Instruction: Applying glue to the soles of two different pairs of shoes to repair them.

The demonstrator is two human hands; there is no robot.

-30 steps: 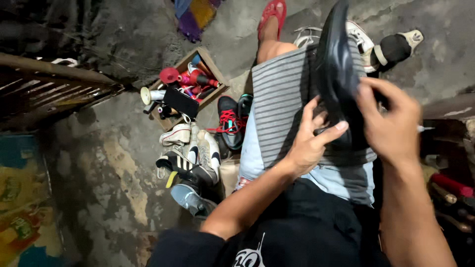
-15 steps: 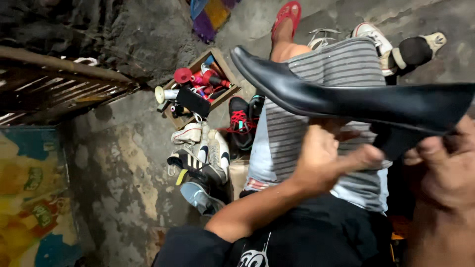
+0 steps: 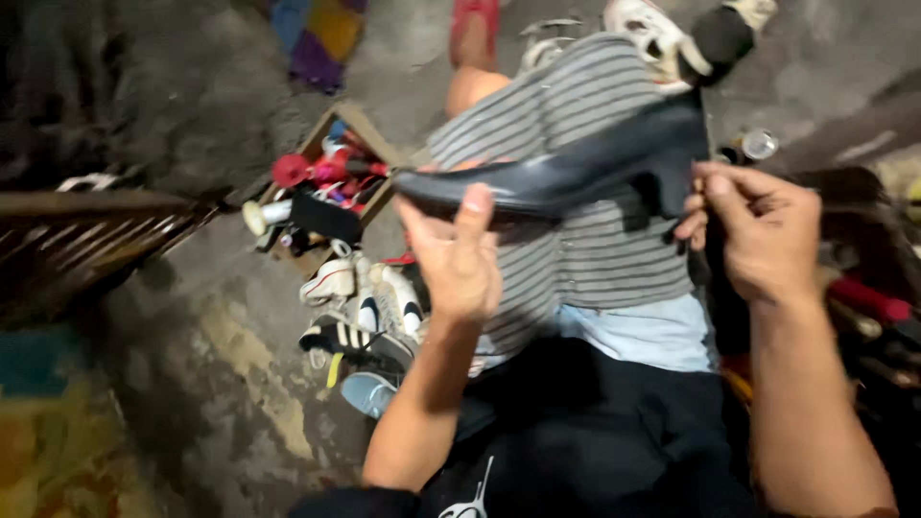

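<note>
I hold a black pointed-toe heeled shoe (image 3: pixel 576 168) level above my lap, toe pointing left. My left hand (image 3: pixel 459 259) cups the front of the shoe from below, fingers curled up around the sole. My right hand (image 3: pixel 753 235) grips the block heel end at the right. Under the shoe lies a grey striped cloth (image 3: pixel 576 259) over my knees, with a pale blue cloth (image 3: pixel 643 331) below it and my dark clothing nearer the camera.
A pile of sneakers (image 3: pixel 360 307) lies on the rough concrete floor to the left. Behind it stands a wooden box (image 3: pixel 331 182) of thread spools and tools. A red sandal (image 3: pixel 475 34), a white shoe (image 3: pixel 652 29) and a colourful cloth (image 3: pixel 312 38) lie farther off.
The shoe has turned from upright to level and then dropped lower and left. My left hand moved to the toe end, and my right hand came up onto the heel.
</note>
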